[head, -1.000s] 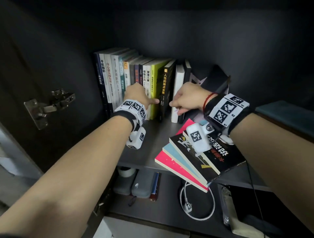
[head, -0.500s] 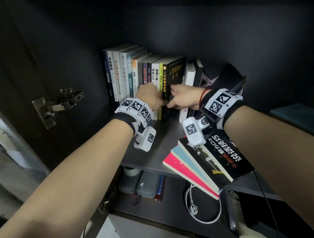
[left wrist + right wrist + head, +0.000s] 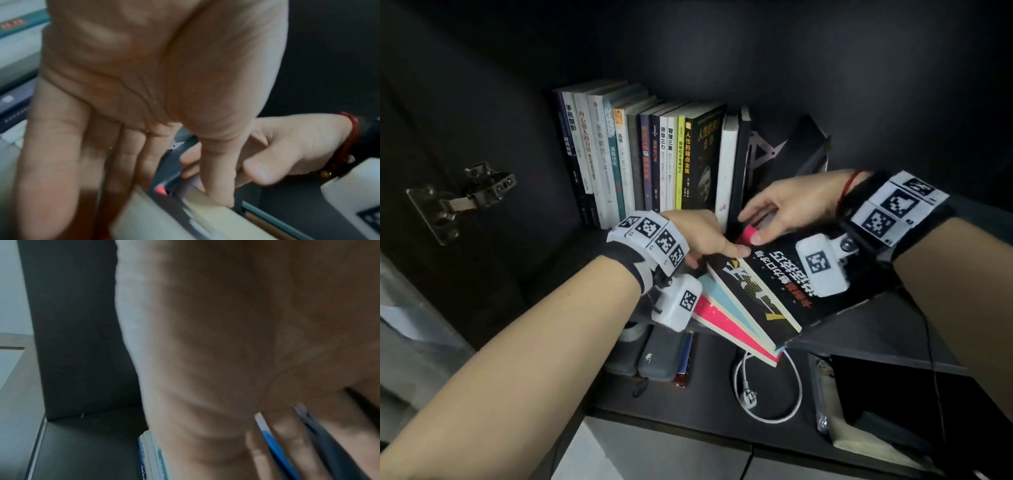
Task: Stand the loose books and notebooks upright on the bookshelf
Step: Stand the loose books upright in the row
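A flat stack lies at the shelf's front edge, overhanging it: a black book (image 3: 767, 274) on top, then a light blue book (image 3: 726, 301) and a pink book (image 3: 722, 325). My left hand (image 3: 719, 245) grips the stack's near-left corner, thumb on the black cover, fingers down its side. In the left wrist view the left hand (image 3: 144, 81) lies along the page edges. My right hand (image 3: 753, 228) holds the stack's far end, thumb on the cover, fingers curled over the far edge. A row of upright books (image 3: 654, 161) stands behind. The right wrist view is blurred.
A white notebook (image 3: 726, 171) and a leaning dark notebook (image 3: 801, 154) close the row on the right. The bare shelf board (image 3: 876, 329) runs right. A door hinge (image 3: 465, 195) sticks out at the left. Below lie grey cases (image 3: 661, 356) and a white cable (image 3: 767, 394).
Both hands have left the spines of the upright books and come forward and down onto the flat stack. The upright row now stands close together.
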